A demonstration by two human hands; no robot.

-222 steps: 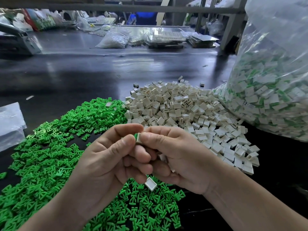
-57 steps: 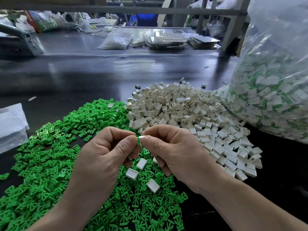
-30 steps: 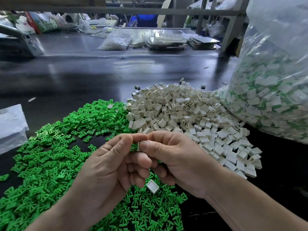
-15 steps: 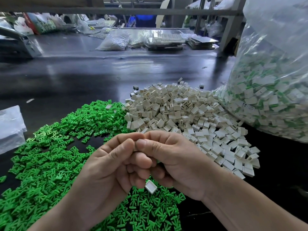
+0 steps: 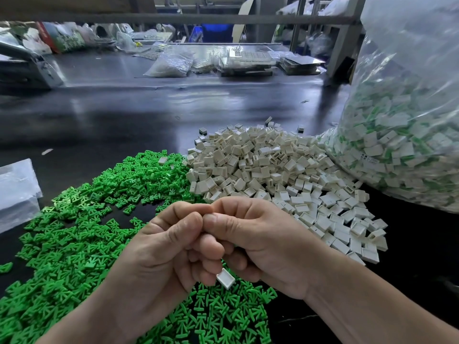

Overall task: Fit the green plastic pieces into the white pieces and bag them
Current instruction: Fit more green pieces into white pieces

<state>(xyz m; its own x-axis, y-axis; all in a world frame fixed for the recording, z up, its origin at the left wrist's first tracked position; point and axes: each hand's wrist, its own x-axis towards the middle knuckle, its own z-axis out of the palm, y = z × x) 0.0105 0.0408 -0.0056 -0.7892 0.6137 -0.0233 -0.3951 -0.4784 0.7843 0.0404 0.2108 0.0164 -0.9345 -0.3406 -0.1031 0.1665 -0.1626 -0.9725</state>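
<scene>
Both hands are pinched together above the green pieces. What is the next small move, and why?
Probably loosen the grip of the left hand and let the right hand carry the small white plastic piece toward the big clear plastic bag on the right. Both thumbs and forefingers pinch it, and no green shows between them, so the insert seems seated.

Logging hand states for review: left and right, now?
Left hand: closed, pinching a small white plastic piece, mostly hidden.
Right hand: closed, pinching the same piece.

Left hand (image 5: 159, 247) and right hand (image 5: 263, 242) bare; forearms (image 5: 372, 316) unsleeved; nails short.
</scene>
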